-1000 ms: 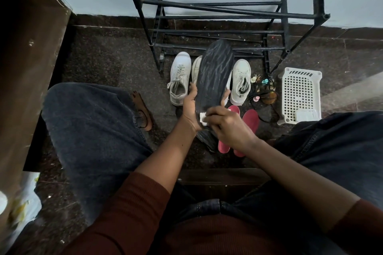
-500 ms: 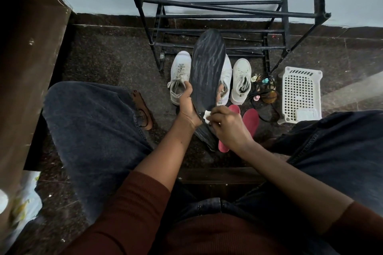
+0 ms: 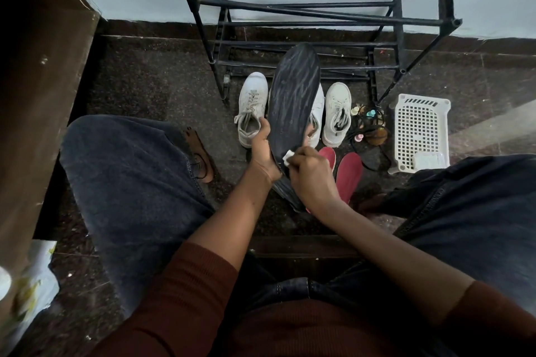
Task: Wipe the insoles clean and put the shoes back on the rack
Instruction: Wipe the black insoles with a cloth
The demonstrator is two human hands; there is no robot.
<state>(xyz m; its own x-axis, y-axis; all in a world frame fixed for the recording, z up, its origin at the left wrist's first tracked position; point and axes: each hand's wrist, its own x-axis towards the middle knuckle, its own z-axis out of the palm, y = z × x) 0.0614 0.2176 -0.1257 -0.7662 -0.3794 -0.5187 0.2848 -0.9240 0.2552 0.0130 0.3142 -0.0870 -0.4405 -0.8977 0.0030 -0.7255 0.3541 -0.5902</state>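
Note:
My left hand (image 3: 262, 151) grips a black insole (image 3: 294, 98) by its heel end, toe pointing up and away. My right hand (image 3: 311, 175) pinches a small white wipe (image 3: 287, 157) against the insole's lower part. A second black insole (image 3: 285, 191) lies on the floor under my hands. Two red insoles (image 3: 349, 174) lie to the right of it. White sneakers (image 3: 252, 109) stand on the floor in front of the black metal rack (image 3: 319, 3); one sneaker is mostly hidden behind the held insole.
A white plastic basket (image 3: 419, 132) sits on the floor at the right, with small bottles and dark cords (image 3: 369, 127) beside it. A brown sandal (image 3: 200, 155) lies by my left knee. A wooden cabinet (image 3: 37, 81) lines the left side.
The held insole swung left and higher, then back right with its toe tilted right. My right hand with the wipe slid along the insole's lower part.

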